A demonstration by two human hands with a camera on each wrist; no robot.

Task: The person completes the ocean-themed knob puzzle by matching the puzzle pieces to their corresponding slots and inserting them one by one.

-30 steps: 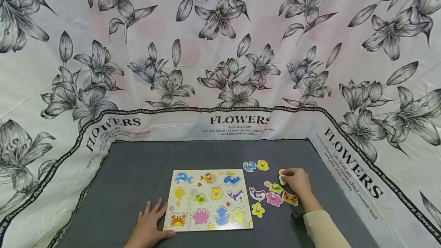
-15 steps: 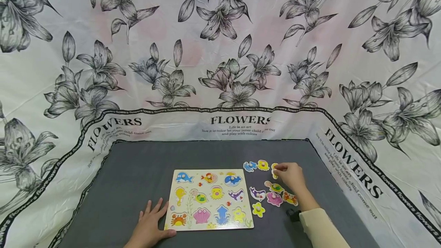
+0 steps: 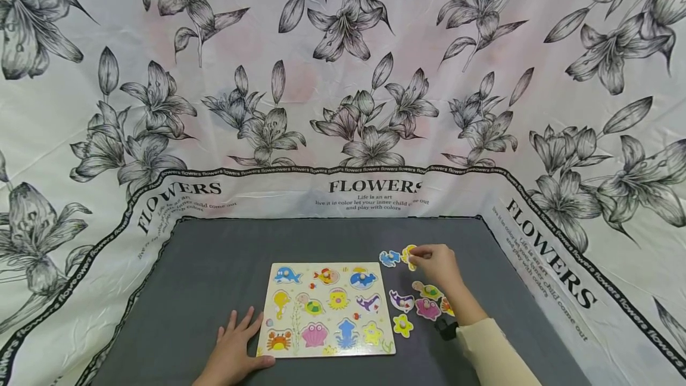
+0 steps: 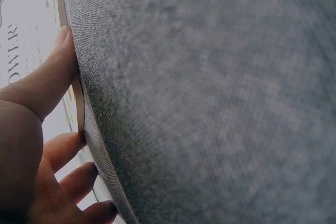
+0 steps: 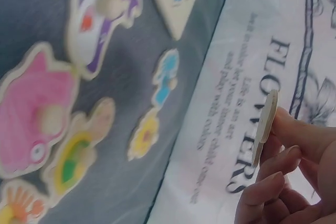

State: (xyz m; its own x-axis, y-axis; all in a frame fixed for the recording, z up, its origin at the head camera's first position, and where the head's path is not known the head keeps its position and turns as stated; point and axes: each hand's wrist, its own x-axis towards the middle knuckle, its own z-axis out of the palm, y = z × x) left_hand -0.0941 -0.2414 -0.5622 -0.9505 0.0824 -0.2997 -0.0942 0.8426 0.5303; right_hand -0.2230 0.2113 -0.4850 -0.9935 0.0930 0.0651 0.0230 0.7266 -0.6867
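My right hand point(image 3: 440, 267) pinches a yellow knobbed puzzle piece point(image 3: 409, 257) above the table, beyond the board's right side; its picture is hard to make out. The right wrist view shows that wooden piece point(image 5: 266, 124) nearly edge-on between thumb and fingers. Spread fingers of my left hand point(image 3: 231, 349) lie by the lower left corner of the puzzle board point(image 3: 327, 351), the thumb touching its near edge. On the board are printed sea animals; the top-row whale point(image 3: 287, 274), fish point(image 3: 326, 277) and blue whale point(image 3: 362, 279) seem to carry knobs.
Right of the board lie loose knobbed pieces: a blue one point(image 3: 389, 258), a purple whale point(image 3: 401, 301), a yellow star point(image 3: 403, 326), a turtle point(image 3: 427, 290), a pink shell point(image 3: 428, 309) and a partly hidden crab point(image 3: 447, 307). Flowered cloth point(image 3: 375, 195) borders the grey table point(image 3: 225, 255).
My right hand has moved left and slightly away with the yellow puzzle piece, now in front of another yellow piece. My left hand has stayed by the board.
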